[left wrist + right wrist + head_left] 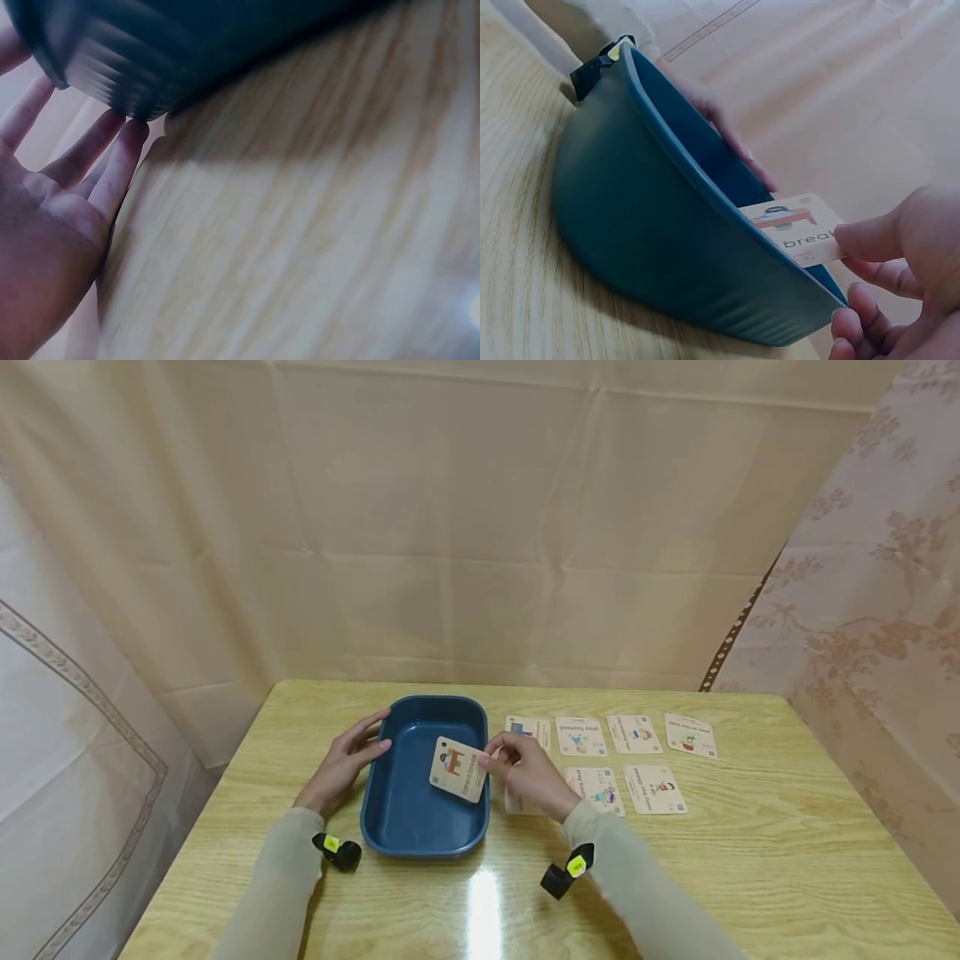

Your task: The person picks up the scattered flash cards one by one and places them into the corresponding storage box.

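Observation:
My right hand (528, 774) pinches a picture card (456, 769) by its edge, over the right rim of a blue plastic basin (420, 827). The word "break" shows on the card (795, 229) in the right wrist view, along with a drawing of a figure on a red bench. My left hand (348, 760) rests against the basin's left side near the far corner. In the left wrist view, fingertips of the left hand (67, 195) touch the basin's outer wall (135, 60), with the fingers extended.
Right of the basin, picture cards lie in two rows, among them a "play football" card (581, 737), a far-right card (691, 736) and a near-row card (656, 790). The right hand partly covers some. Curtains (480, 527) hang behind the wooden table (750, 877).

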`<state>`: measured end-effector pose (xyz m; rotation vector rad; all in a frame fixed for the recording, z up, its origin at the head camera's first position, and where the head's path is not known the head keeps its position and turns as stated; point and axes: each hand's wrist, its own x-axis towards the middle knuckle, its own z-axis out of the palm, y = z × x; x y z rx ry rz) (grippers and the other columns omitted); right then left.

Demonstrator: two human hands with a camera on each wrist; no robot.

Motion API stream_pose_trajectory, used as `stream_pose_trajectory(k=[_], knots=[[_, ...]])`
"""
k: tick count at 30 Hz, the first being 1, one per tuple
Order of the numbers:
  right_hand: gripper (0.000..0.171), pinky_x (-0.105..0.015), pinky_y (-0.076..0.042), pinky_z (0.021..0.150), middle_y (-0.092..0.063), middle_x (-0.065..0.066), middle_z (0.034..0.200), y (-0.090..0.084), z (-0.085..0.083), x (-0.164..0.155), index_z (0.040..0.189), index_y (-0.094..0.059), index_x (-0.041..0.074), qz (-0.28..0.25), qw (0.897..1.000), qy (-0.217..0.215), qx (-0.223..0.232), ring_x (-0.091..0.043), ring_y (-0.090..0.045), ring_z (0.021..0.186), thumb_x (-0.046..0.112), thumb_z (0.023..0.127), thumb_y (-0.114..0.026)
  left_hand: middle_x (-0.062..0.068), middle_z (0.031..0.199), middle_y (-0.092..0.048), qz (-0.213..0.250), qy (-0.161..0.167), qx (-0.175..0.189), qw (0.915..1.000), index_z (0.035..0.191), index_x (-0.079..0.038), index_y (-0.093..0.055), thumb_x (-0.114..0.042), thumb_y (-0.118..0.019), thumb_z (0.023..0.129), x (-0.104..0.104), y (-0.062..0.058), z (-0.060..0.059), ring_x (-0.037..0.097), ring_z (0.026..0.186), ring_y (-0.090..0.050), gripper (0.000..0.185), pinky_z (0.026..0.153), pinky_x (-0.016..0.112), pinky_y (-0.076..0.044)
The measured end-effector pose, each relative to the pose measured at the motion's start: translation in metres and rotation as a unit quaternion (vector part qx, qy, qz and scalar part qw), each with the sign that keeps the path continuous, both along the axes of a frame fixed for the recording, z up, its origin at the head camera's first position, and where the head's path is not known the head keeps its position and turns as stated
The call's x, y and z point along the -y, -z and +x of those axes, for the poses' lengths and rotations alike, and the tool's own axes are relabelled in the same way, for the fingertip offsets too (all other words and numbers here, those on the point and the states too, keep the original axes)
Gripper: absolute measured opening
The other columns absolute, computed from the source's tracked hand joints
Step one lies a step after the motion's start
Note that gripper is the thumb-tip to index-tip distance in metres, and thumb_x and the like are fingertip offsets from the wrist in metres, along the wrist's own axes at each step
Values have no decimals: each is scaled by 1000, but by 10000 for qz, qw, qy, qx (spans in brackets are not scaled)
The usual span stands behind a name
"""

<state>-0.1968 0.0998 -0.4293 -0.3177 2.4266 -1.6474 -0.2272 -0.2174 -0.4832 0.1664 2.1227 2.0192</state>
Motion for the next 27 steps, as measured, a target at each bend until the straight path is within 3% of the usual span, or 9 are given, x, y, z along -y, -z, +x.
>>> stream_pose_trajectory(k=[12,27], knots=[[7,-26,-38,61,-52,-3,77,7,2,3,97,-72,10,358,9980,-514,-54,-17,-48,70,16,97,-71,13,161,-32,47,27,-63,10000,156,-22,-41,-31,-68,99,1,1,1,36,146,-31,64,119,60,-22],[5,-24,-39,58,-55,-4,78,8,1,0,100,-72,9,276,9983,-457,-217,-17,-51,69,10,95,-71,15,162,-31,-6,-17,-29,10000,157,-20,-40,-24,-65,102,1,3,-1,38,146,-30,61,119,59,-22]])
